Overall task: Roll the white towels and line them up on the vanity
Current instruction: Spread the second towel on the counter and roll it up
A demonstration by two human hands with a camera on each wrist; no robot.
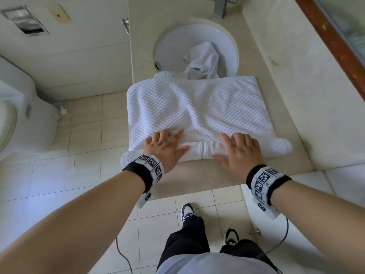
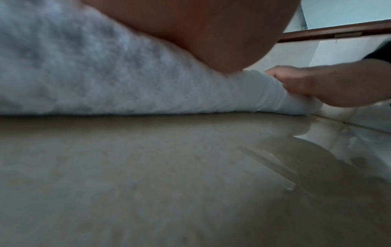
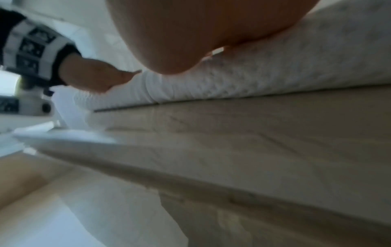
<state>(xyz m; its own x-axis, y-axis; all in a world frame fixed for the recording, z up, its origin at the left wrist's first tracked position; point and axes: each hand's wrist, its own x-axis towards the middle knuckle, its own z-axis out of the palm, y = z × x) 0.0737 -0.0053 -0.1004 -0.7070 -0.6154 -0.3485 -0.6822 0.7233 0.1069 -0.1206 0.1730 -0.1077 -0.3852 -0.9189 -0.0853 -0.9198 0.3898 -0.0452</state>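
Glossy beige stone vanity (image 1: 197, 175), waffle-weave white towel (image 1: 197, 107), left hand (image 1: 165, 149), right hand (image 1: 240, 153), fingers spread flat atop its rolled edge.

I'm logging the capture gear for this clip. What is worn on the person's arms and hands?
Both forearms are bare, with no sleeves or gloves. The left hand and right hand each have a black wristband carrying a white block of black-and-white square markers. A thin dark cable hangs below the arms.

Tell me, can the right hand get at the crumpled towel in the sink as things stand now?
Probably yes. The right hand lies flat on the near rolled edge of the waffle towel; the crumpled towel lies uncovered in the sink beyond. Only that flat towel lies between, but the hand must leave the roll.
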